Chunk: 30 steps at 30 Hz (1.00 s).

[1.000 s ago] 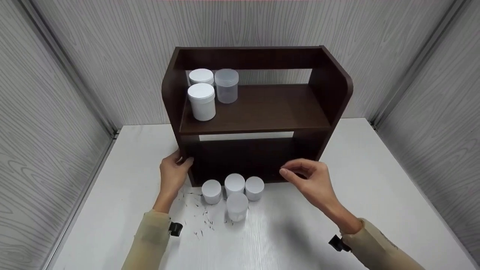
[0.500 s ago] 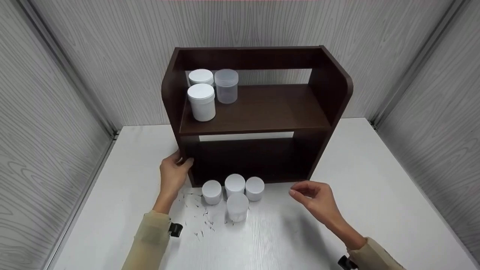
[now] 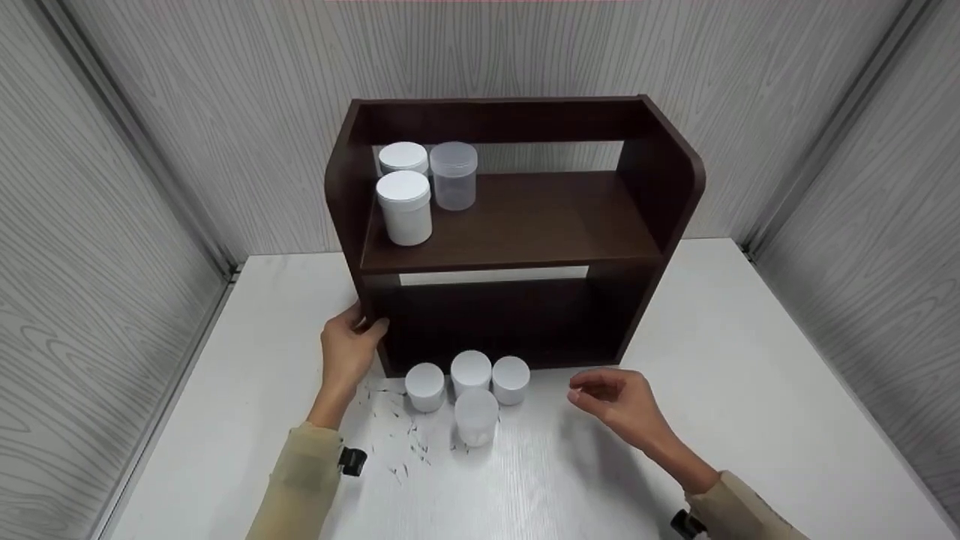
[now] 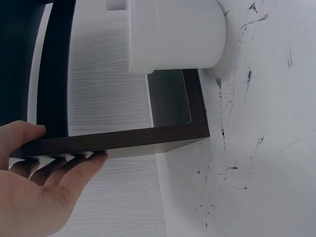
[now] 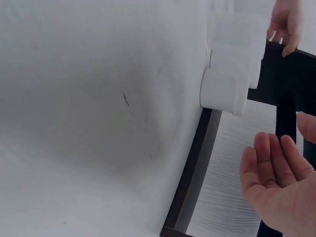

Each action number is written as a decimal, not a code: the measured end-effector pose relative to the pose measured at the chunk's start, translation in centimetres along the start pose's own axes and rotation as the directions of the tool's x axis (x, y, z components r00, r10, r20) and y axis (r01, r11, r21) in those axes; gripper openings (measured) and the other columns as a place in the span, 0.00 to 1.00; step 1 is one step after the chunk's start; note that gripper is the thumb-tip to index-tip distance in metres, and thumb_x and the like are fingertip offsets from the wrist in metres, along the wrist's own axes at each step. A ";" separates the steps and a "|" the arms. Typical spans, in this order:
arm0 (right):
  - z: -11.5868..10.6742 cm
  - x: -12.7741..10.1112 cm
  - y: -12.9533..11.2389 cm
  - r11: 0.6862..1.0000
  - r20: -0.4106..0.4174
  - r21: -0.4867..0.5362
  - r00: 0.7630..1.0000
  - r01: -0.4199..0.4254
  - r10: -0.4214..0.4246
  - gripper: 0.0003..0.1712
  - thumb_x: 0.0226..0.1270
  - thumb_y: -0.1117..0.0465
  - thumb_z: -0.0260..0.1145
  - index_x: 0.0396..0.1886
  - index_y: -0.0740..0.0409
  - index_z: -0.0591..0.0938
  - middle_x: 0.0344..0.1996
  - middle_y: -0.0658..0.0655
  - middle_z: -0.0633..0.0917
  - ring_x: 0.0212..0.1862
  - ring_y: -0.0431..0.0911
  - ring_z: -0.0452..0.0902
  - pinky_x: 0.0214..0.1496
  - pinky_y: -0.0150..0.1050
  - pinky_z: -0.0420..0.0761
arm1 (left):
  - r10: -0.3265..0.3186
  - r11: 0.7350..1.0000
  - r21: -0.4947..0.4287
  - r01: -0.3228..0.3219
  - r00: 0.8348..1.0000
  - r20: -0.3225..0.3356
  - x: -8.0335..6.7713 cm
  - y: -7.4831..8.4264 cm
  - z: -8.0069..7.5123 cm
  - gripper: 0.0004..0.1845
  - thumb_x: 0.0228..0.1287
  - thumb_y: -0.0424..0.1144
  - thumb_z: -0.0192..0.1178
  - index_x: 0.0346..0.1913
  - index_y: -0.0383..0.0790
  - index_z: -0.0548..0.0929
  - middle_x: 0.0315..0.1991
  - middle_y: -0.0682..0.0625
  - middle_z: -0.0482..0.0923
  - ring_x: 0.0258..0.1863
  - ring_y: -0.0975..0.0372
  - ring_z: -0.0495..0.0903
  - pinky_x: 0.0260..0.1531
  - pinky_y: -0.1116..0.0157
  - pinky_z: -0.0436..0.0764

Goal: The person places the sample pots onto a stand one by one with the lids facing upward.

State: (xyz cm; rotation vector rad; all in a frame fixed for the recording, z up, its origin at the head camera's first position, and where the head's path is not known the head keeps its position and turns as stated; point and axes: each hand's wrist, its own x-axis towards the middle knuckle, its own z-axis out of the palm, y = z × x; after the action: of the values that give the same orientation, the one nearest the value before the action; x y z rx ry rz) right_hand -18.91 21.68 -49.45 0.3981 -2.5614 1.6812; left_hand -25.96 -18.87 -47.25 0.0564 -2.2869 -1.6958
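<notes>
On white table (image 3: 750, 360), front of dark shelf unit (image 3: 517, 225): your left hand (image 3: 346, 352) grips shelf's left side panel, thumb in front, fingers behind. Your right hand (image 3: 619, 405) hovers loosely curled, holding nothing, just right of four-jar cluster (image 3: 469, 386). Nearest jar (image 3: 511, 379) lies left of that hand, upright. Right hand nearer. Three more jars (image 3: 420, 187) on upper shelf, left end. Nothing between hand and cluster.

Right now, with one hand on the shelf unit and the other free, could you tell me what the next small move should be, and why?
Probably move the right hand left to the nearest white jar and close a grip on it. That hand is empty and hovers beside the four jars on the table, while the left hand holds the shelf unit at its side panel.
</notes>
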 end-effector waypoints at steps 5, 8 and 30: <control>0.6 1.1 0.5 1.000 0.055 -0.013 0.998 0.019 -0.018 0.17 0.62 0.62 0.81 0.50 0.60 0.90 0.46 0.64 0.90 0.45 0.51 0.88 0.51 0.41 0.88 | -0.001 1.000 -0.011 0.001 1.000 -0.006 0.1 -0.1 0.1 0.30 0.71 0.32 0.65 0.72 0.24 0.72 0.67 0.30 0.76 0.63 0.40 0.80 0.58 0.54 0.84; 1.0 1.6 0.8 1.000 0.095 0.005 0.995 0.020 -0.021 0.23 0.59 0.62 0.83 0.53 0.62 0.89 0.49 0.67 0.89 0.48 0.57 0.88 0.53 0.44 0.88 | 0.000 1.000 -0.020 0.000 1.000 0.003 0.1 -0.1 0.1 0.30 0.72 0.33 0.65 0.72 0.23 0.72 0.67 0.30 0.76 0.63 0.40 0.80 0.59 0.55 0.84; 4.0 5.9 1.9 0.996 0.206 0.086 0.977 0.032 -0.049 0.41 0.54 0.66 0.85 0.66 0.74 0.79 0.63 0.72 0.82 0.62 0.63 0.82 0.67 0.56 0.80 | 0.021 1.000 -0.012 -0.021 1.000 -0.001 0.1 -0.2 0.0 0.29 0.71 0.32 0.65 0.71 0.23 0.73 0.65 0.30 0.78 0.63 0.41 0.81 0.59 0.53 0.84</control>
State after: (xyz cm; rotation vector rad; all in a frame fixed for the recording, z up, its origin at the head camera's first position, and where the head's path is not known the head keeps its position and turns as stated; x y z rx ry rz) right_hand -24.66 17.63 -51.72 0.6601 -2.6083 1.8257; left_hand -26.07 -18.93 -47.45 0.0308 -2.2687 -1.6989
